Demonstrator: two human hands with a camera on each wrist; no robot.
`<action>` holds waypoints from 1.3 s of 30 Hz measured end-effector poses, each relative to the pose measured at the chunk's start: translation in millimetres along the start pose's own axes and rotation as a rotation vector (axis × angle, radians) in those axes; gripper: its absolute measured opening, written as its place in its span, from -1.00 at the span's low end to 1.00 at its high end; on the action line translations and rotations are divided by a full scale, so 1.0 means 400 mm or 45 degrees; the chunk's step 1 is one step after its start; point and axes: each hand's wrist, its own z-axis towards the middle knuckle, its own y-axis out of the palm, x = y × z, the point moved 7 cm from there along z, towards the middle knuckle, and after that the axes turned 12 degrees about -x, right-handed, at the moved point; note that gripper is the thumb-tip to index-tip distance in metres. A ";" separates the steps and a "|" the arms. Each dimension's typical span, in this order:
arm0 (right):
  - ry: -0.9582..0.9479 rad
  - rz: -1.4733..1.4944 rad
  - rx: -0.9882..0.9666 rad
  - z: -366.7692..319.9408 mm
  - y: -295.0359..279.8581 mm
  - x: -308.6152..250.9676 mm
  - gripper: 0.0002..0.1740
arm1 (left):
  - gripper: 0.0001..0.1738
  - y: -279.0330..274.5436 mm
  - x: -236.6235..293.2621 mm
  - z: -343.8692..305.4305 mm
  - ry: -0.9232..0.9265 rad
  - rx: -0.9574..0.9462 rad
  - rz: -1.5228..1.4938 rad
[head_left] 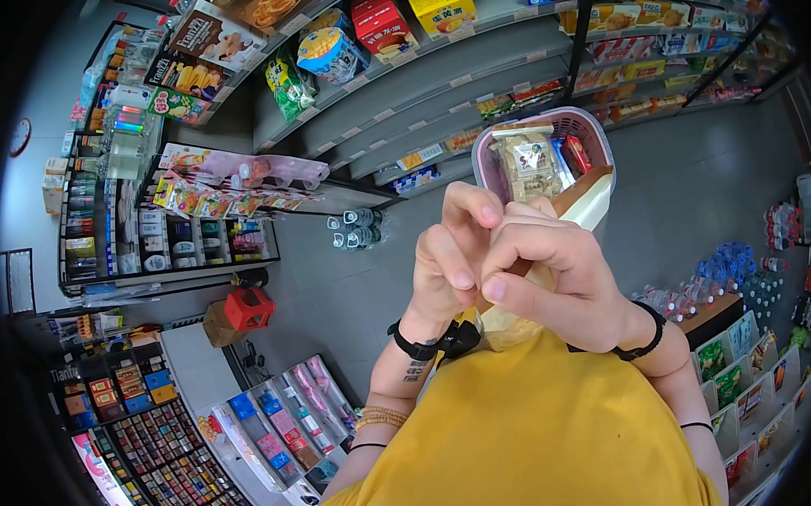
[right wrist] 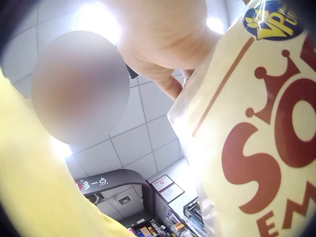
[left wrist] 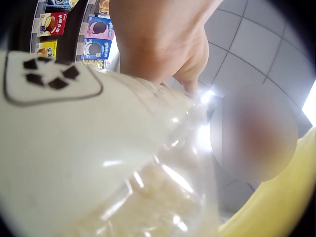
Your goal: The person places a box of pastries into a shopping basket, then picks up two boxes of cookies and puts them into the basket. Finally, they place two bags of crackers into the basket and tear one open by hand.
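Both hands meet in front of the yellow shirt in the head view, curled fingers close together. The left hand and the right hand pinch the upper edge of a cream and brown bag. In the left wrist view the bag shows a recycling mark and a clear section with pale contents. Large red letters and a blue-yellow logo cover the bag in the right wrist view. The fingertips are partly hidden behind the bag in both wrist views.
Beyond the hands stands a pink basket holding a clear packet and a red pack. Snack shelves curve across the top. Bottles and a red stool are on the floor at left.
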 end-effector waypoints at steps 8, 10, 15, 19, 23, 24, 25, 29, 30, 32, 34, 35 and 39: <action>-0.064 -0.138 0.032 -0.003 -0.004 -0.018 -0.93 | -0.64 0.002 0.024 0.007 -0.113 -0.035 0.075; -0.085 -0.244 0.063 -0.008 -0.007 -0.027 -0.95 | -0.60 0.009 0.036 0.015 -0.164 -0.031 0.147; -0.146 -0.447 0.062 -0.012 0.004 -0.056 -0.92 | -0.65 -0.004 0.047 0.000 -0.274 0.004 0.236; -0.178 -0.579 0.028 -0.018 0.021 -0.065 -0.94 | -0.65 -0.015 0.048 -0.006 -0.268 0.171 0.164; -0.202 -0.522 0.115 -0.024 0.016 -0.063 -0.94 | -0.66 -0.010 0.035 -0.010 -0.213 0.167 -0.159; -0.198 -0.481 0.130 -0.030 0.016 -0.056 -0.93 | -0.67 -0.007 0.032 -0.011 -0.212 0.187 -0.257; -0.193 -0.438 0.145 -0.035 0.017 -0.049 -0.91 | -0.67 -0.003 0.032 -0.011 -0.224 0.160 -0.263; -0.160 -0.478 0.279 -0.032 0.025 -0.048 -0.86 | -0.67 0.014 0.036 -0.007 -0.331 0.142 -0.041; -0.144 -0.510 0.302 -0.029 0.023 -0.061 -0.84 | -0.68 0.016 0.044 -0.009 -0.371 0.159 0.079; -0.136 -0.591 0.332 -0.027 0.017 -0.077 -0.81 | -0.71 0.011 0.063 -0.015 -0.427 0.113 0.319; -0.145 -0.688 0.348 -0.027 0.010 -0.084 -0.79 | -0.75 0.011 0.083 -0.017 -0.470 0.069 0.556; -0.155 -0.727 0.345 -0.028 0.009 -0.084 -0.79 | -0.76 0.018 0.095 -0.011 -0.486 0.044 0.673; -0.159 -0.862 0.326 -0.033 0.006 -0.077 -0.78 | -0.79 0.036 0.137 0.015 -0.502 -0.141 1.268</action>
